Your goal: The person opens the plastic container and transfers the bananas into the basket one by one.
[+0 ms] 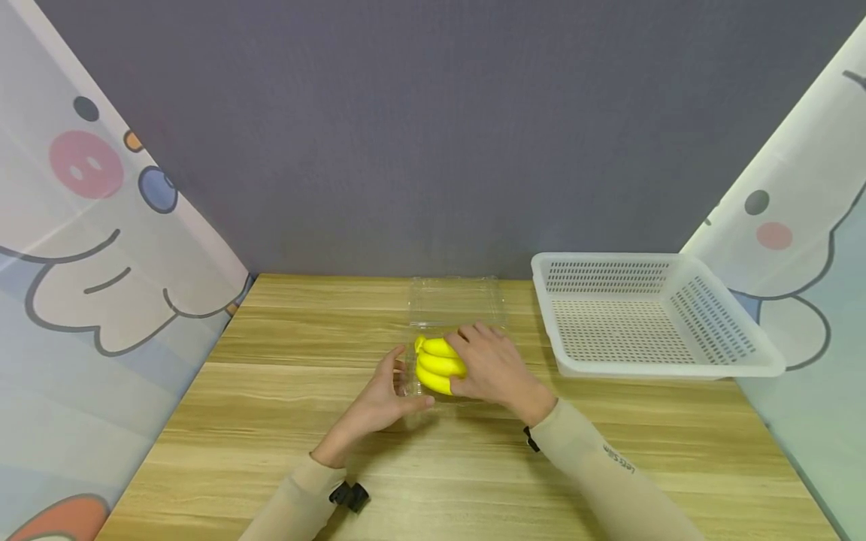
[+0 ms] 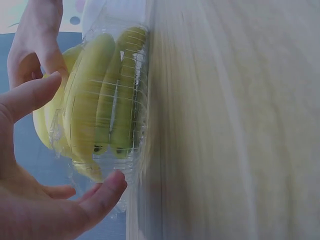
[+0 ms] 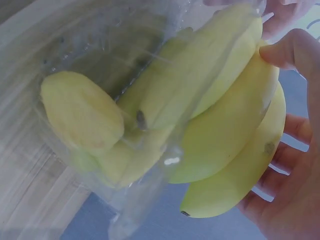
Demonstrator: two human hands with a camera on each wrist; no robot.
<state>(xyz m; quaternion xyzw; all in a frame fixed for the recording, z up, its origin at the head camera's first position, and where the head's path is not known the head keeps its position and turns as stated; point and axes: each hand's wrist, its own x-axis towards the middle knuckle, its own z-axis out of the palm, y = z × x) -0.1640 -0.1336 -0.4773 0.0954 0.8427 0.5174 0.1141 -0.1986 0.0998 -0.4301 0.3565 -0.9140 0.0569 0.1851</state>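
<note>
A bunch of yellow bananas (image 1: 438, 366) sits in the base of a clear plastic clamshell box, some of it rising above the rim. My right hand (image 1: 492, 370) grips the bunch from its right side, thumb at the near side and fingers over the far side. Beside the left wall of the box (image 2: 135, 100) is my left hand (image 1: 382, 400), thumb and fingers spread apart, fingertips right at the wall. A rounded yellow piece (image 3: 82, 112) shows through the plastic in the right wrist view.
The clear lid (image 1: 455, 302) lies folded back toward the grey wall (image 1: 433, 135). At the right rear of the wooden table (image 1: 304, 338) stands a white perforated basket (image 1: 551, 323). Cartoon-printed curtains (image 1: 81, 225) flank the table.
</note>
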